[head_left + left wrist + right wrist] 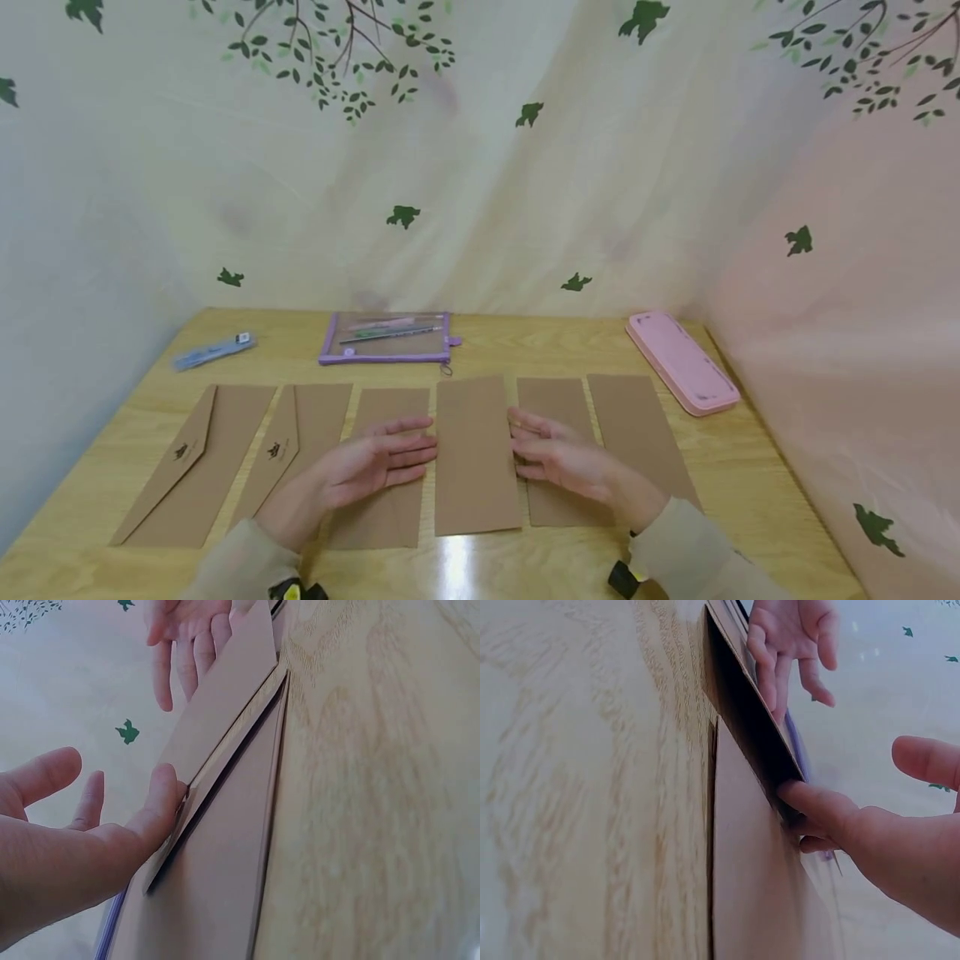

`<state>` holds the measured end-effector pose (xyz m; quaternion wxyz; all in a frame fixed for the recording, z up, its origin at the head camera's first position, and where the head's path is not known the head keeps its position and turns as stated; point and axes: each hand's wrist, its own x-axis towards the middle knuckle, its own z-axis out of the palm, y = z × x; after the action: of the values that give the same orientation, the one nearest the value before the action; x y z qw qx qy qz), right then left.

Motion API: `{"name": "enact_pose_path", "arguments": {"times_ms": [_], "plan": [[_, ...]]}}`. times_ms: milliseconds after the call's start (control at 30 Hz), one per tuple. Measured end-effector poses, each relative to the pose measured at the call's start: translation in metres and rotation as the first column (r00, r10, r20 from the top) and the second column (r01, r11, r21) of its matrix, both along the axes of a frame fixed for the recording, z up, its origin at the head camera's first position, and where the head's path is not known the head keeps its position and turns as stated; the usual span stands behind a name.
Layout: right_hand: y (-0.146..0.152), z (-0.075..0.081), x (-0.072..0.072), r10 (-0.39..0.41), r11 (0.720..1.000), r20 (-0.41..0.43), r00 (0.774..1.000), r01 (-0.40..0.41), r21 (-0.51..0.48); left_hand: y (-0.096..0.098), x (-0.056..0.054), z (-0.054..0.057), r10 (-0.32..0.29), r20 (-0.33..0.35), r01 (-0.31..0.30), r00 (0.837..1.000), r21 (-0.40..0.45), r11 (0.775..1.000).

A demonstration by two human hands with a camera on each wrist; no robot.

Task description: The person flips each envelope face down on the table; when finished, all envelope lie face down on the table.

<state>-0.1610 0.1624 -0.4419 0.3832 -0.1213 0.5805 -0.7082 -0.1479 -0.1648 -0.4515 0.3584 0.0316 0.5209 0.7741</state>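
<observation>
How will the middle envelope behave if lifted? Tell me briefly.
The envelope looks thin and flat, so probably light. Lifted between both hands' fingertips, it stays straight, so likely fairly stiff. Its smooth paper may slide on the glossy table.

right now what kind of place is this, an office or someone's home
Probably a small desk corner set up for stationery work, not clearly either. A wooden table holds a row of brown envelopes, a purple pencil pouch and a pink case, with leaf-print fabric hung behind.

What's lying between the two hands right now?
A brown envelope in the head view: the left hand touches its left edge, the right hand its right edge, lifting it slightly off the table.
</observation>
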Motion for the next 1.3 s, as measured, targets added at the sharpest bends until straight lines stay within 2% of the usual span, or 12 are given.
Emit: {"name": "enact_pose_path", "arguments": {"times_ms": [167, 767, 1067, 1300], "plan": [[-0.0004, 0.0024, 0.0003, -0.027, 1.000, -0.003, 1.000, 0.027, -0.002, 0.0000, -0.0020, -0.0007, 0.007, -0.010, -0.007, 1.000, 0.015, 1.000], [0.0006, 0.0010, 0.0008, -0.043, 0.999, -0.005, 0.999, 0.043, -0.019, -0.0026, -0.0033, 0.0015, 0.011, -0.002, -0.011, 1.000, 0.009, 1.000], [0.0011, 0.0030, 0.0009, -0.013, 1.000, -0.010, 1.000, 0.012, -0.010, -0.0033, -0.0034, 0.0014, 0.011, 0.000, -0.011, 1.000, 0.001, 1.000], [-0.0002, 0.0042, 0.0010, -0.010, 1.000, 0.016, 1.000, 0.010, -0.001, -0.0050, -0.0045, 0.0014, 0.010, -0.004, -0.010, 1.000, 0.001, 1.000]]}}
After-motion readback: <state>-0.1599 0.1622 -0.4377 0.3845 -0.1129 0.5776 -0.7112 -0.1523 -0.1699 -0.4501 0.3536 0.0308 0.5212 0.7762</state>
